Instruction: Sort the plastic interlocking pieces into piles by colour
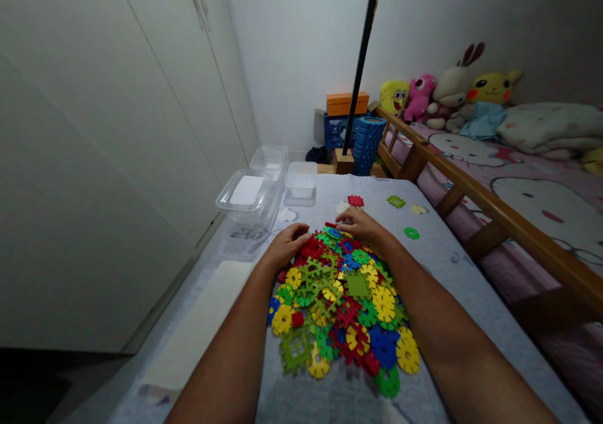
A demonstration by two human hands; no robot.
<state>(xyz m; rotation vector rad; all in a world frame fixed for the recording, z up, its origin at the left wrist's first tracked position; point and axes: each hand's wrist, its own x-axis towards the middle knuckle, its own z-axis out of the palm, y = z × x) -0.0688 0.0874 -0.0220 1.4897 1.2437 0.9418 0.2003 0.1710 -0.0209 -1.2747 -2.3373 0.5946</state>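
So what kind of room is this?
Probably a child's bedroom: a bed with a cartoon sheet, plush toys on it, and a pile of colourful toy pieces.

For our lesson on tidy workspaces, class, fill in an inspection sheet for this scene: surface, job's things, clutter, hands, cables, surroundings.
Surface: grey patterned cover, partly under the pieces.
Job's things: heap of coloured plastic pieces; clear tubs stand beyond it.
Clutter: red piece and green piece lie apart from the heap.
Hands: left hand rests on the heap; right hand touches its far edge; grip unclear.
Cables: nothing seen.
Surroundings: wardrobe doors on the left, wooden bed rail on the right, plush toys, black pole.
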